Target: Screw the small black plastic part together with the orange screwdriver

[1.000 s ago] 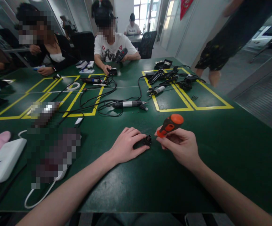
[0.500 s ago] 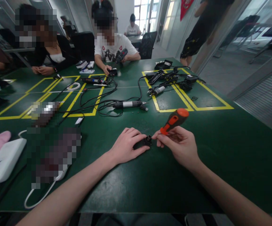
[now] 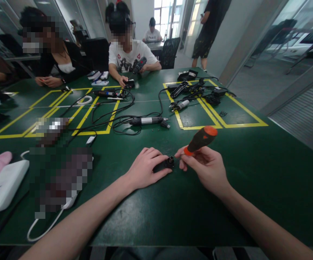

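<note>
My left hand (image 3: 145, 167) is closed around a small black part (image 3: 162, 165) and presses it to the green table. A round metal-rimmed end of the part sticks up between thumb and index finger; its exact kind I cannot make out. Just to the right, my right hand (image 3: 206, 166) grips a screwdriver (image 3: 202, 140) with a dark and orange handle. The handle leans up and to the right. Fingers hide the shaft, and its tip cannot be made out near the black part.
Beyond my hands lies a grey and black electric screwdriver (image 3: 147, 120) with its cable. Further tools and cables (image 3: 191, 88) sit inside yellow tape outlines. A white power bank (image 3: 6, 186) is at left. Across the table a person (image 3: 132, 54) holds a power drill (image 3: 139, 65).
The screwdriver's handle has turned a little in my right hand, its orange marking now showing differently. My left hand stays put. A standing person in the background has moved left.
</note>
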A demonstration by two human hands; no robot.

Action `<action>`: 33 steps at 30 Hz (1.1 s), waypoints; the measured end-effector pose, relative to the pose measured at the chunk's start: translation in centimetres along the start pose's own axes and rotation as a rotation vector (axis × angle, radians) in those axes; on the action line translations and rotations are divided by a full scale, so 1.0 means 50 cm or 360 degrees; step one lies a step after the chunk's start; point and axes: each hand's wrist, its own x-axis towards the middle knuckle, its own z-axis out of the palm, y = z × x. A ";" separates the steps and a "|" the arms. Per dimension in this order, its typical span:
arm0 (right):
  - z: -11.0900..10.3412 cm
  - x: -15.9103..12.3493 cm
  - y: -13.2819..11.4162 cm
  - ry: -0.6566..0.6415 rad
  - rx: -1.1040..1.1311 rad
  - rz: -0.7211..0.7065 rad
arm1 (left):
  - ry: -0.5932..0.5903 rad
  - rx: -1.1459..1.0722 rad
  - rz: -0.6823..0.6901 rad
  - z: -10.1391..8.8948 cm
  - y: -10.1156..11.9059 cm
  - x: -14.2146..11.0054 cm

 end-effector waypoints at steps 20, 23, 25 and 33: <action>0.003 0.003 0.000 0.0076 0.0071 -0.0001 | 0.0012 -0.0012 -0.0002 0.001 0.000 -0.001; 0.002 0.001 0.005 0.0057 0.0110 0.0009 | 0.0004 -0.0005 0.0008 0.000 0.000 -0.001; 0.002 0.000 0.006 0.0055 0.0124 0.0011 | -0.0001 -0.0002 0.0007 0.000 0.000 0.000; 0.001 0.003 0.001 0.0059 0.0134 0.0015 | 0.0006 0.0007 0.0015 0.001 -0.001 0.000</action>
